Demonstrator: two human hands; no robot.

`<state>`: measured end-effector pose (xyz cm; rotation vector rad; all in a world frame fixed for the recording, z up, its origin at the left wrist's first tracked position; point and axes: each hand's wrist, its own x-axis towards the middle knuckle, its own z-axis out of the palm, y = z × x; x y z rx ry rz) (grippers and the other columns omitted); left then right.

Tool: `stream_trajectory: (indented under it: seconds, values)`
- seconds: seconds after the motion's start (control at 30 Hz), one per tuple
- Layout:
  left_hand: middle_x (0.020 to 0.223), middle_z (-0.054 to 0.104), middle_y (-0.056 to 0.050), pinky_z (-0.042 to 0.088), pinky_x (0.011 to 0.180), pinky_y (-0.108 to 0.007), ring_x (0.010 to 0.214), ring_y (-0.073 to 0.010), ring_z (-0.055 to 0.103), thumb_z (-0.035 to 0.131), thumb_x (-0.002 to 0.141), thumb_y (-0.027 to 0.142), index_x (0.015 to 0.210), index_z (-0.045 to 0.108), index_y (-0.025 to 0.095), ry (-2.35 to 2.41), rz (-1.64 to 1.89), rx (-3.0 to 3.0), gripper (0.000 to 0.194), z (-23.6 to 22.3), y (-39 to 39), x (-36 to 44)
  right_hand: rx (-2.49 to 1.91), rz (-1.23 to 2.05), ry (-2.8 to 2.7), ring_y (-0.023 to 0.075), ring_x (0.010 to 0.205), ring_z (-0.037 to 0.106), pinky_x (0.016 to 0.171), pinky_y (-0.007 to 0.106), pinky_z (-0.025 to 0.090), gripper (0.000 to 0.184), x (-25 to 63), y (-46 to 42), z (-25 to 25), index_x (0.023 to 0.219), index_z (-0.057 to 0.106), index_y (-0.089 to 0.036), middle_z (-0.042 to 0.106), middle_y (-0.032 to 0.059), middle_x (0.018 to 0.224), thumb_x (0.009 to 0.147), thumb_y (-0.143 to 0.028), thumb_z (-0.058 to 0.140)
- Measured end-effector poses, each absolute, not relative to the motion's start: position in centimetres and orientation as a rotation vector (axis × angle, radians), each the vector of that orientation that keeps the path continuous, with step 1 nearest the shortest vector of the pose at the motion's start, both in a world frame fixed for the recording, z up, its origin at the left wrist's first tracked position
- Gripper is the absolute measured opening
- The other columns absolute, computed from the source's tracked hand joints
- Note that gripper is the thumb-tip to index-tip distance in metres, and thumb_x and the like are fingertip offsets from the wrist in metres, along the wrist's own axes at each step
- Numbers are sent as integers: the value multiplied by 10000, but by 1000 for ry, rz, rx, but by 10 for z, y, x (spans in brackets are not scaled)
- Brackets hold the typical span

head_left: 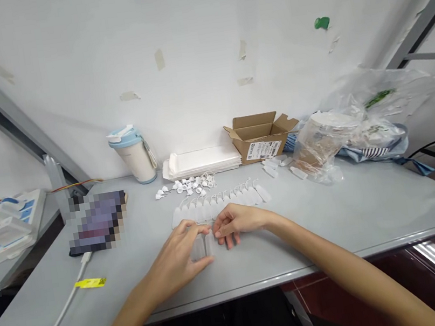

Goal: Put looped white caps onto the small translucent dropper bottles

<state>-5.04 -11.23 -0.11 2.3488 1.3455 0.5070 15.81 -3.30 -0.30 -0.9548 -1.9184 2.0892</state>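
My left hand [180, 253] curves round a couple of small translucent plastic sleeves [210, 244] near the front of the table. Its thumb is at their lower ends and its fingertips are at their upper ends. Beside their upper ends, my right hand [233, 225] has thumb and forefinger pinched together; whatever is in the pinch is too small to make out. Just beyond both hands lies a row of several similar translucent pieces [218, 203] with thin loops at their tops. Behind that row is a pile of small white caps [188, 185], some with loops.
A phone [99, 224] on a white cable lies at left. Along the wall stand a blue-lidded cup [135, 156], a stack of white trays [204, 161] and an open cardboard box [261, 143]. Loose sleeves [271, 168] and plastic bags [320, 142] are at right.
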Motion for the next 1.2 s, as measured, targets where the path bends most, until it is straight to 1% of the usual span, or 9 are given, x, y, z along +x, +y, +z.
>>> stream_trajectory:
  seconds: [0.17,0.27,0.43,0.57,0.73,0.9,1.0,1.1,1.2]
  values:
    - [1128,584,-102,470,892,-411,1091,-265,529,634,787,284,1126,544,198,1389,541,2504,361,-6,-112,-51,-979,1983,-1927,81,481,587,408,187,432,272,156,-34,-3,903,625,-81,651,23,693,740,-290,688]
    - [1136,605,-112,472,883,-406,1107,-274,523,629,793,268,1141,546,186,1407,546,2606,367,-9,-113,-50,-979,1975,-1957,75,472,575,400,183,426,287,155,-37,0,968,617,-72,651,24,699,761,-263,672]
    - [1191,597,-131,474,883,-411,1118,-280,519,620,806,270,1205,533,177,1452,583,2694,418,-15,-117,-51,-997,1963,-1996,74,492,585,404,171,425,269,155,-41,5,1014,620,-62,645,26,705,788,-208,633]
    - [1188,610,-139,468,881,-424,1106,-285,533,614,814,276,1207,538,166,1447,621,2763,414,-19,-120,-53,-967,1943,-2032,70,496,583,410,168,427,258,155,-42,5,1004,633,-67,645,25,702,799,-224,624]
    - [1178,634,-144,452,893,-427,1131,-288,534,584,838,258,1231,522,140,1399,671,2832,415,-21,-120,-53,-970,1944,-2033,66,497,578,418,165,427,294,155,-42,3,1016,630,-71,647,22,696,794,-263,639]
    - [1185,644,-103,433,926,-426,1149,-276,530,571,846,257,1238,520,172,1370,686,2746,404,-22,-122,-53,-989,1945,-2031,70,500,577,416,171,426,274,154,-44,4,996,628,-80,641,23,705,791,-261,628]
    - [1197,637,-87,436,926,-421,1143,-273,531,596,832,315,1236,524,197,1378,675,2650,427,-13,-122,-54,-971,1925,-2036,75,505,574,423,180,421,291,157,-43,10,982,630,-85,646,32,717,786,-300,629]
    - [1179,639,-79,440,923,-412,1124,-267,540,587,830,421,1215,545,214,1410,681,2518,439,5,-115,-56,-922,1800,-1966,86,530,581,446,190,414,314,167,-37,21,974,631,-106,660,39,730,776,-349,638]
    - [1126,659,-66,455,895,-390,1069,-254,572,514,863,445,1129,603,223,1503,734,2355,357,21,-95,-55,-941,1518,-1690,78,533,547,458,191,390,270,184,-22,31,880,630,-132,650,29,718,769,-378,630]
